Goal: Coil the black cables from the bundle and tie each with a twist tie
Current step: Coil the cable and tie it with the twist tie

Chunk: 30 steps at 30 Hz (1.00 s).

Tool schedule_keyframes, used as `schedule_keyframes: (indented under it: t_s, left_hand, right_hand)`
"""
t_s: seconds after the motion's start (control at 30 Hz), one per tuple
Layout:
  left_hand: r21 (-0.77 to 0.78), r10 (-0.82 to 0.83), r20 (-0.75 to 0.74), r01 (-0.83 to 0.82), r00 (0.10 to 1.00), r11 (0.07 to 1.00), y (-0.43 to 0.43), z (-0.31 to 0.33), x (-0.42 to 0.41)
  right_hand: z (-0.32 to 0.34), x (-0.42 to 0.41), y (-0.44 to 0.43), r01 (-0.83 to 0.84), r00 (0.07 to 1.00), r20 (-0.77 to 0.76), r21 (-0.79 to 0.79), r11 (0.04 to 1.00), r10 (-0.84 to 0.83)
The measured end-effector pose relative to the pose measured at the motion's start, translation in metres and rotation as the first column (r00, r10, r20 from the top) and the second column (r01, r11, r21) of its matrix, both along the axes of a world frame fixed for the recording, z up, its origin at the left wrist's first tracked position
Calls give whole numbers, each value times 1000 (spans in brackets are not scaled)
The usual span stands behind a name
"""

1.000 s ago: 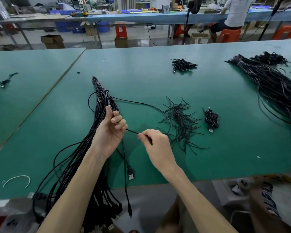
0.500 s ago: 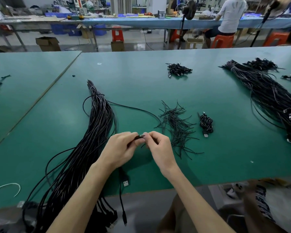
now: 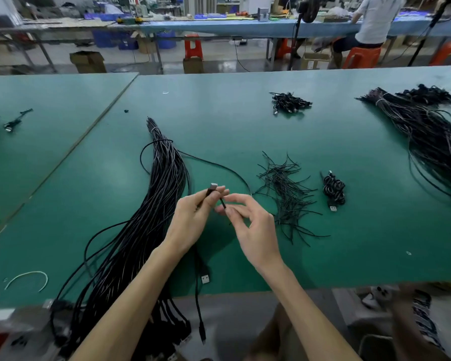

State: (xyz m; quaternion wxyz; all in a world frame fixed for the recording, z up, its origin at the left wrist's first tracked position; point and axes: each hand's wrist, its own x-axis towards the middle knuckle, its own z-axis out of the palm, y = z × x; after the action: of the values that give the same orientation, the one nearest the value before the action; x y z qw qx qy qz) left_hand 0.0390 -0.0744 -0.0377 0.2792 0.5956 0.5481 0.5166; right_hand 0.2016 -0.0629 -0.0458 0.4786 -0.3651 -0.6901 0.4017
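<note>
A long bundle of black cables (image 3: 151, 212) lies on the green table (image 3: 232, 126), running from the middle toward the near left edge. My left hand (image 3: 193, 220) pinches the plug end of one black cable (image 3: 212, 187), metal tip pointing up. My right hand (image 3: 248, 225) pinches the same cable between thumb and forefinger just right of the plug, its other fingers spread. That cable loops away across the table (image 3: 219, 165). A loose pile of black twist ties (image 3: 284, 194) lies to the right of my hands. One coiled, tied cable (image 3: 333, 190) rests beyond it.
A small heap of coiled cables (image 3: 289, 102) sits further back. A second large cable bundle (image 3: 432, 136) fills the far right. A USB plug (image 3: 205, 278) lies near the table's front edge. A white tie (image 3: 26, 278) lies at the near left. A person sits at a far bench.
My left hand dropped from the bundle to meet my right hand. Both now hold the cable's plug end raised, and my right fingers have spread out.
</note>
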Motion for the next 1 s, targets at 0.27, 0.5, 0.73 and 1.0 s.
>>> schedule_keyframes:
  t_s: [0.27,0.5,0.73,1.0]
  left_hand:
    - [23,-260,711,348,653,937,3,5,-7]
    - [-38,-83,808,192,583,981,4,10,-14]
    - [12,-130,889,262,439,965,1,16,-23]
    - [-108,-161,332,207,929,972,-5,12,0]
  right_hand:
    - [0,-3,0,-6,995,101,-37,999,10]
    - [-2,-4,1,15,976,216,-75,997,1]
    - [-3,-6,0,68,908,412,36,997,-77]
    - [1,-3,1,223,908,364,6,975,-209]
